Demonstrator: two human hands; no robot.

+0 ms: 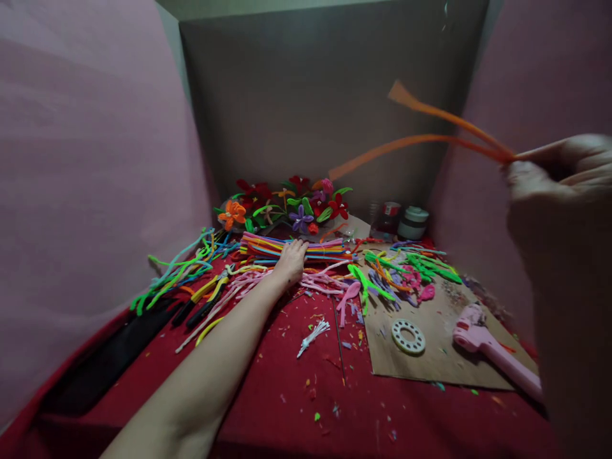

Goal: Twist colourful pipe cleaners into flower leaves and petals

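Raised at the upper right, my right hand (559, 169) pinches orange pipe cleaners (406, 143) between thumb and fingers. Two long ends fan out to the left, their tips blurred. My left hand (291, 260) reaches across to a bundle of many-coloured pipe cleaners (329, 250), its fingers curled over the top strands. Loose pink pipe cleaners (248, 284) lie in front of and under that wrist. Behind the bundle is a group of pipe-cleaner flowers (300, 218) in red, orange and purple with green leaves.
Pliers (205, 290) lie at left beside green strands (176, 274) and a dark flat object (105, 357). White stamens (313, 336) rest on the red cloth (282, 395). At right, cardboard (382, 357) bears a round holed disc (408, 336) and a pink glue gun (497, 350). A jar (414, 223) stands behind.
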